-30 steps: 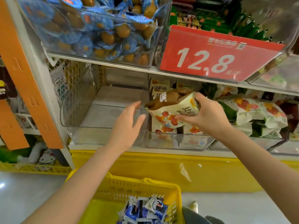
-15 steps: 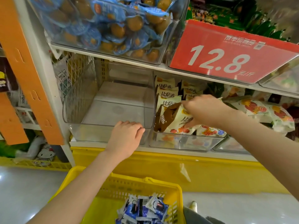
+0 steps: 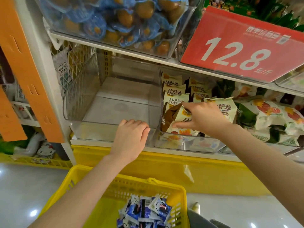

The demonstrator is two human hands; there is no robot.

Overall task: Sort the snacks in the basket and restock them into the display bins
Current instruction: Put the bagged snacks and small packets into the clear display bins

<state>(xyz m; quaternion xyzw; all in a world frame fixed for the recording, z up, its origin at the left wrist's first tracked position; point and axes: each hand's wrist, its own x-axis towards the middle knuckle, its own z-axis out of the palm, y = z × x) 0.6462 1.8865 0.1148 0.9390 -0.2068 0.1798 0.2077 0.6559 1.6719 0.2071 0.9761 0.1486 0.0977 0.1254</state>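
My right hand (image 3: 203,116) pinches a white-and-brown pizza roll packet (image 3: 171,118) at the front of a clear display bin (image 3: 189,143), which holds several matching packets behind it. My left hand (image 3: 130,139) rests with curled fingers over the front lip of the empty clear bin (image 3: 113,102) to the left. Below, a yellow basket (image 3: 164,186) holds several blue-and-white snack packets (image 3: 144,211).
A red 12.8 price sign (image 3: 240,45) hangs from the upper shelf, beside a bin of blue-wrapped brown snacks (image 3: 125,22). Green-and-white snack bags (image 3: 269,117) fill the bin at right. An orange post (image 3: 28,76) stands left. The shelf base (image 3: 164,162) is yellow.
My right hand carried the packet down from in front of the bin into its front. My left hand dropped from open in the air onto the empty bin's front edge.
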